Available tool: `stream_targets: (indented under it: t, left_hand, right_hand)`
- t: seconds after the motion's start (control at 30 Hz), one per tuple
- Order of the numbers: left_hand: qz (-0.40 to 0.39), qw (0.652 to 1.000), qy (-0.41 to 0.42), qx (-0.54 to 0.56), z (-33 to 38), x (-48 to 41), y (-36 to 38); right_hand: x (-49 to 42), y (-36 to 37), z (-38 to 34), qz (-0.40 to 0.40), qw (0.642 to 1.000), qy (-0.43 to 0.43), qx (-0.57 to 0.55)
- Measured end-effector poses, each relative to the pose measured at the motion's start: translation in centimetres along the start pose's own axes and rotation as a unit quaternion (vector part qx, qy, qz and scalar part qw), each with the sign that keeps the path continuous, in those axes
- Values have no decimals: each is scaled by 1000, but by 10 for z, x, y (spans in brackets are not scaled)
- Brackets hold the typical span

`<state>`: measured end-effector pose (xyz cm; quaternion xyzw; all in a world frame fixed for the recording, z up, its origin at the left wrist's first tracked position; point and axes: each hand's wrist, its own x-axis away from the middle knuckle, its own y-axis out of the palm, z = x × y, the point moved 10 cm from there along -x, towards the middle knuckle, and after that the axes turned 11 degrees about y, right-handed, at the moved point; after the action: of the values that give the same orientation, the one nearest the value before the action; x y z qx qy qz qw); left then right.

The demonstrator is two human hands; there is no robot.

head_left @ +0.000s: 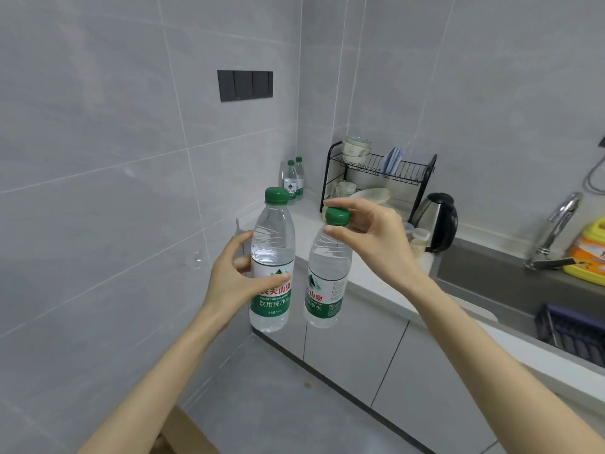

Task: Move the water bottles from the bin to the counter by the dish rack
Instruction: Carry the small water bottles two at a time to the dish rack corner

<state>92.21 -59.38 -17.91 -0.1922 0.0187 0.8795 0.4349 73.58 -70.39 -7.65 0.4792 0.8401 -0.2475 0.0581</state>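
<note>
In mid-air before the counter (304, 213), my left hand (234, 285) wraps one bottle (271, 244) at its green label, which reads 饮用纯净水 and "PURIFIED DRINKING WATER". My right hand (370, 237) pinches a second bottle (327, 283) by its green cap (337, 216). Both are clear plastic. Two more bottles (294, 180) stand beside the rack (376, 172).

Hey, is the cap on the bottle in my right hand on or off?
On. The green cap sits on the neck of the water bottle, pinched by the right hand.
</note>
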Motion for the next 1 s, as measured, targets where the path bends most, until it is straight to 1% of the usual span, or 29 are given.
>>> stream_targets:
  t: [0.13, 0.27, 0.47, 0.73, 0.87, 1.0]
  left_hand:
    - [-17, 1000, -4, -7, -25, -57, 7]
    - [-17, 1000, -26, -5, -61, -113, 17]
    - [6, 998, -56, -10, -119, -202, 34]
    - [44, 994, -95, -19, -179, -320, 49]
    - [59, 992, -110, -20, -203, -361, 49]
    - [64, 990, -126, -29, -231, -400, 47]
  right_hand:
    - [-60, 15, 24, 1, 1000, 10, 13]
    - [-121, 26, 59, -3, 1000, 23, 1]
    - [-217, 42, 118, -33, 999, 38, -15]
    - [-347, 62, 183, -75, 997, 20, 4]
    - [-399, 74, 208, -84, 996, 18, 14]
    - [-446, 88, 237, -88, 995, 36, 26]
